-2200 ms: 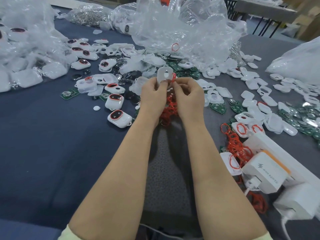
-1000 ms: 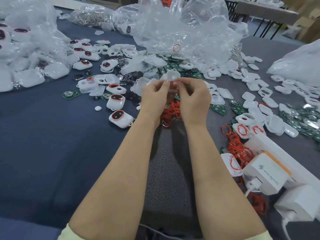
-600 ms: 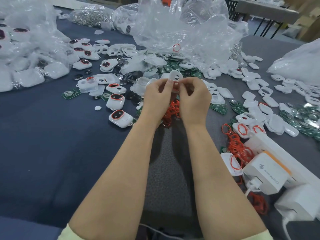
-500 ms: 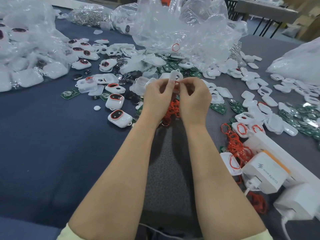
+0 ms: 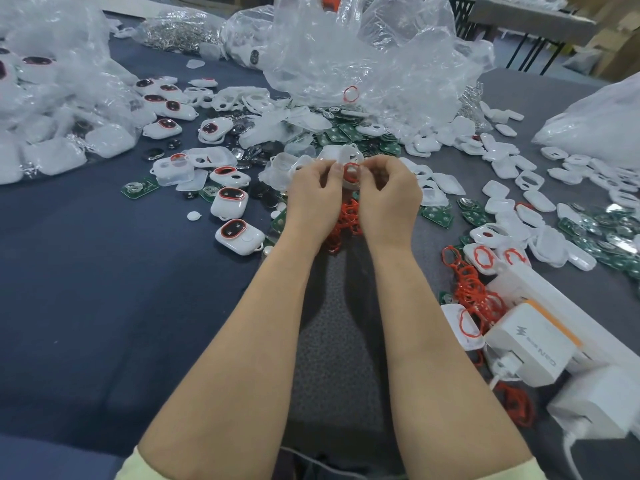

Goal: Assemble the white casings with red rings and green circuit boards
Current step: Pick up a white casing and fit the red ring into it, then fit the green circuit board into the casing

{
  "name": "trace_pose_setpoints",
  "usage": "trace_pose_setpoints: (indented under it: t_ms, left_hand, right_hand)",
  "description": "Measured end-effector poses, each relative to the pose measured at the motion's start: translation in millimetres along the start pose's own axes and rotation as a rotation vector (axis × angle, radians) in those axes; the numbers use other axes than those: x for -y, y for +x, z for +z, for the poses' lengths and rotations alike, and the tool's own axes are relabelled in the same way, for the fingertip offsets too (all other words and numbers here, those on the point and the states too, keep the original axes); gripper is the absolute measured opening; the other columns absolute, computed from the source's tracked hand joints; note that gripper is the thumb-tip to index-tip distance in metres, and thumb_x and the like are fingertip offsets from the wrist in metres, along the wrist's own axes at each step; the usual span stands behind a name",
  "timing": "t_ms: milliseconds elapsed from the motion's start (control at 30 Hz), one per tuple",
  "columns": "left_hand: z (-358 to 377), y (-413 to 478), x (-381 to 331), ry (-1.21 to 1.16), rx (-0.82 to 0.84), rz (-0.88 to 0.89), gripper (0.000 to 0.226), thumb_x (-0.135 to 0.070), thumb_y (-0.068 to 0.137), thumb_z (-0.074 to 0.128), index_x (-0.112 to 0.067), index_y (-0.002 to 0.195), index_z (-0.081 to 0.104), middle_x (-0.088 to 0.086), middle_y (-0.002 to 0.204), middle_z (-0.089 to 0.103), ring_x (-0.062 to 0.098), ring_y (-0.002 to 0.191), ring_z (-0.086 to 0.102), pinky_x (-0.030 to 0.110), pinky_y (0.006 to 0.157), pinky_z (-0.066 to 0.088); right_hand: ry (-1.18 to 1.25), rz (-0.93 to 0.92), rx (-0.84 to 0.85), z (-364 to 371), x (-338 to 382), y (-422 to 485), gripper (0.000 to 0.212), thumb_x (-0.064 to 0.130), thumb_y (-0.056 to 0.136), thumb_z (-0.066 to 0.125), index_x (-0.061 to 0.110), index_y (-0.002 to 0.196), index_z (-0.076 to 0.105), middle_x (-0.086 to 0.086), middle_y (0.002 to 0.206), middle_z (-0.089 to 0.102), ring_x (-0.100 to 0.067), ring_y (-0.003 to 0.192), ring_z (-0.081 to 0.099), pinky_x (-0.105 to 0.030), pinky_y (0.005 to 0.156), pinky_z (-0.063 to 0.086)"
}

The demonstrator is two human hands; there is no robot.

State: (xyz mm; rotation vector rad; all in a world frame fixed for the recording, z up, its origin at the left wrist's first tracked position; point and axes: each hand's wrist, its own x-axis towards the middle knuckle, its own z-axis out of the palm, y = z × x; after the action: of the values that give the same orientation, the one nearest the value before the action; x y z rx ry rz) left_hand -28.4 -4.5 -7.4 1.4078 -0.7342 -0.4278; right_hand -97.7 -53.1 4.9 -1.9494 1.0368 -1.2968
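Left hand (image 5: 313,195) and right hand (image 5: 389,192) both pinch one small white plastic casing (image 5: 349,156), fingertips working a thin red rubber ring (image 5: 350,168) at its opening (seating unconfirmed). Left of that casing lie several finished ringed units (image 5: 239,234). Right of it, many bare shells (image 5: 540,200) and green circuit boards (image 5: 437,216) remain unassembled. Nearer than it, dark cloth (image 5: 104,289) gives working room.

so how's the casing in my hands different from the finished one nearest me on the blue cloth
The held casing is pinched up between the left hand and right hand; the finished casing lies flat on the blue cloth, untouched. The held casing's window looks empty; the finished casing's is filled dark. Both are white with a red ring round the window.
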Motion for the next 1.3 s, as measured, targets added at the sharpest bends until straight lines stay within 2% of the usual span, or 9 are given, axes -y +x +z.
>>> trace_pose_setpoints:
  t_ms: [200,467,567,700,800,967,1133,1200,1300]
  left_hand:
    - [2.7,1.7,-0.6,-0.048,-0.061,-0.063,0.016,-0.010,0.098,0.049,-0.022,0.091,0.056,0.011,0.095,0.068,0.027,0.094,0.067,0.048,0.093,0.052]
    - [3.6,-0.8,-4.4,-0.105,-0.070,-0.098,0.019,-0.010,0.099,0.048,-0.026,0.088,0.049,0.016,0.095,0.068,0.025,0.086,0.066,0.048,0.090,0.054]
    - [3.8,-0.8,-4.9,-0.063,-0.066,-0.068,0.017,-0.010,0.099,0.048,-0.025,0.089,0.048,0.013,0.093,0.068,0.021,0.083,0.066,0.044,0.088,0.055]
    - [3.4,-2.7,-5.6,-0.054,-0.041,-0.026,0.016,-0.019,0.098,0.053,-0.027,0.085,0.048,-0.002,0.079,0.068,0.007,0.071,0.067,0.035,0.080,0.055]
    - [2.2,-2.8,-5.1,-0.038,-0.023,-0.023,0.016,-0.019,0.097,0.055,-0.026,0.085,0.047,0.002,0.082,0.069,0.014,0.076,0.067,0.040,0.085,0.055]
    - [2.0,-3.1,-4.6,-0.008,-0.051,-0.030,0.018,-0.016,0.098,0.053,-0.027,0.085,0.047,-0.002,0.077,0.067,0.011,0.073,0.065,0.042,0.087,0.054]
    - [2.6,-4.3,-5.2,-0.117,-0.063,-0.091,0.016,-0.013,0.099,0.049,-0.026,0.089,0.050,0.015,0.094,0.069,0.025,0.086,0.068,0.050,0.091,0.052]
    - [3.4,-3.9,-5.0,-0.119,-0.085,-0.100,0.018,-0.012,0.099,0.048,-0.026,0.088,0.050,0.017,0.098,0.068,0.028,0.091,0.067,0.052,0.092,0.052]
    - [3.8,-3.1,-4.5,-0.111,-0.097,-0.099,0.020,-0.010,0.099,0.048,-0.026,0.088,0.050,0.014,0.093,0.068,0.026,0.085,0.067,0.051,0.092,0.052]
  right_hand:
    - [0.004,-0.003,0.009,-0.2,1.6,-0.4,0.008,0.005,0.087,0.060,0.004,0.090,0.068,-0.009,0.090,0.068,-0.018,0.083,0.060,-0.020,0.077,0.042]
    - [-0.006,0.011,0.009,-0.2,3.2,-1.3,0.009,0.006,0.088,0.060,0.003,0.092,0.067,-0.011,0.092,0.068,-0.022,0.087,0.060,-0.025,0.081,0.042]
    - [-0.006,0.017,0.007,-0.2,3.2,-1.5,0.009,0.005,0.088,0.059,0.003,0.093,0.066,-0.010,0.093,0.067,-0.020,0.087,0.060,-0.022,0.079,0.041]
    - [-0.033,0.006,0.011,-0.4,2.3,-1.0,0.009,0.005,0.088,0.059,0.004,0.093,0.067,-0.010,0.093,0.067,-0.016,0.084,0.057,-0.015,0.074,0.036]
    - [-0.043,0.005,0.008,0.4,3.1,-1.0,0.009,0.005,0.088,0.059,0.004,0.092,0.067,-0.011,0.094,0.067,-0.021,0.088,0.059,-0.021,0.078,0.039]
    - [-0.033,-0.001,0.001,3.2,6.8,-3.4,0.010,0.003,0.087,0.058,0.001,0.093,0.066,-0.013,0.095,0.065,-0.025,0.091,0.059,-0.027,0.083,0.041]
    - [-0.002,0.028,0.029,4.0,6.4,-2.2,0.009,0.004,0.087,0.059,0.002,0.092,0.066,-0.014,0.095,0.066,-0.027,0.092,0.061,-0.036,0.087,0.045]
    - [0.005,0.038,0.040,3.7,5.5,-1.8,0.008,0.004,0.087,0.059,0.002,0.091,0.066,-0.013,0.094,0.067,-0.026,0.091,0.061,-0.036,0.087,0.046]
    - [0.011,0.049,0.025,1.5,3.7,-1.2,0.008,0.005,0.087,0.060,0.002,0.090,0.067,-0.011,0.092,0.068,-0.025,0.089,0.061,-0.032,0.085,0.046]
